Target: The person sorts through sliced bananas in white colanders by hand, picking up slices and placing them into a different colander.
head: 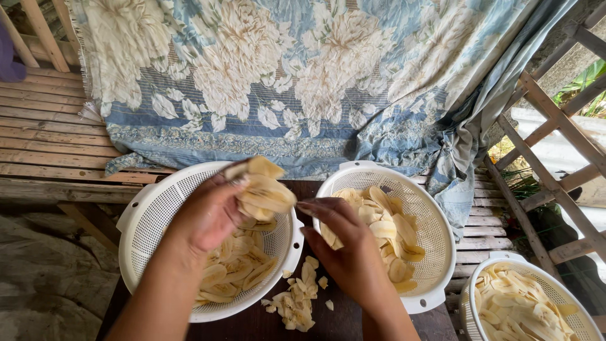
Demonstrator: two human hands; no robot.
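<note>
pale banana slices (264, 189), a stack of long thin ones, were held in the left hand (211, 211), fingers curled tight around the bundle, raised just above the left colander (142, 221). right hand (344, 243) was seen beside it with fingers bent and narrow; a slice or two seemed pinched at the fingertips, though this could not be told for sure. right hand was placed over the near rim of the middle colander (435, 252).

more slices were seen lying inside the left colander, under the left wrist. the middle colander was part filled with yellower slices (388, 230). both white perforated colanders were set side by side, rims nearly touching, on a dark wooden board (353, 322). a small heap of broken bits (297, 303) was left on the board between the two colanders.

a third colander (533, 306), full of slices, was seen at lower right, apart from the others. a blue floral cloth (303, 82) was spread over wooden slats (50, 126) behind. a wooden frame (555, 139) was seen at right.
</note>
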